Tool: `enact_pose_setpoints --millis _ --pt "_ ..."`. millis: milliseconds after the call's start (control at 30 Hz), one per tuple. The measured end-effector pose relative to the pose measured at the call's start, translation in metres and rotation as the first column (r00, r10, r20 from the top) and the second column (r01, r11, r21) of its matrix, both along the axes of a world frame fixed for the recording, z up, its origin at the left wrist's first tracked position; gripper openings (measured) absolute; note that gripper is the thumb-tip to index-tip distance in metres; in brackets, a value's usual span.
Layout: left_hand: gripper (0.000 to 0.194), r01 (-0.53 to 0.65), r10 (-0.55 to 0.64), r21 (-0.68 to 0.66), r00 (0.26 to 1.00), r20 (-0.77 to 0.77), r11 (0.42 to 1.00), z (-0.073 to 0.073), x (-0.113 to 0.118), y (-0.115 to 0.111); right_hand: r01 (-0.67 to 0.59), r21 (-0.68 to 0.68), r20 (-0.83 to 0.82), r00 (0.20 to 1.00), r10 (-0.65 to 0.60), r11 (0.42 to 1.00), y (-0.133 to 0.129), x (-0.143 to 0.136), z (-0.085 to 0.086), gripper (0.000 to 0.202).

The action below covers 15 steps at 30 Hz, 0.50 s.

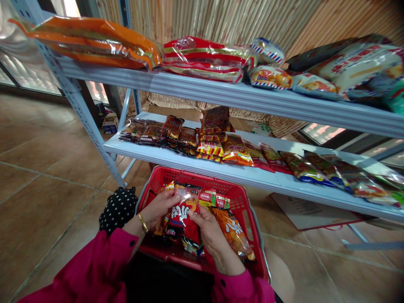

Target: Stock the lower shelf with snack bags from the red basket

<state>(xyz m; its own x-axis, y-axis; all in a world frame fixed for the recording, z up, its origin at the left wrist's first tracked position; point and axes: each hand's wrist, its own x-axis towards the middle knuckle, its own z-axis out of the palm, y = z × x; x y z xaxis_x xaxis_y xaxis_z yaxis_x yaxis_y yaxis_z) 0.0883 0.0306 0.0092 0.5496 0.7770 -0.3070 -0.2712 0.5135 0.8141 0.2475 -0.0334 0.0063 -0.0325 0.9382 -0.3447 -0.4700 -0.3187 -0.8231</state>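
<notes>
A red and black snack bag (186, 216) is held above the red basket (246, 202). My left hand (159, 208) grips the bag's left side, its fingers partly hidden behind it. On the opposite side, my right hand (210, 231) pinches the bag with the thumb in front. Inside the basket, an orange snack bag (233, 231) lies to the right of my right hand. Yellow, red and green packets (214, 198) lie behind the held bag.
A metal shelf (176, 165) stands just beyond the basket. Its lower level holds brown packets (151, 132) and red-yellow bags (236, 149); large orange (94, 42) and red bags (205, 54) lie above. Dotted black fabric (118, 210) is left of the basket.
</notes>
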Motion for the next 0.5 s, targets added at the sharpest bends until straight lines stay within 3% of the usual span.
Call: enact_pose_setpoints --millis 267,400,500 --pt "0.042 -0.073 0.078 0.045 0.988 -0.131 0.996 0.016 0.003 0.035 0.014 0.042 0.047 0.999 -0.016 0.999 0.016 0.013 0.001 0.053" --pt "0.044 -0.074 0.084 0.063 0.979 -0.186 0.995 0.022 0.013 0.034 0.028 0.027 0.098 0.995 -0.030 0.999 0.019 0.017 0.002 0.058" --pt "0.044 -0.062 0.068 0.034 0.975 -0.211 0.997 0.019 0.020 0.025 0.141 -0.018 0.114 0.984 -0.138 0.990 0.017 0.017 0.000 0.059"
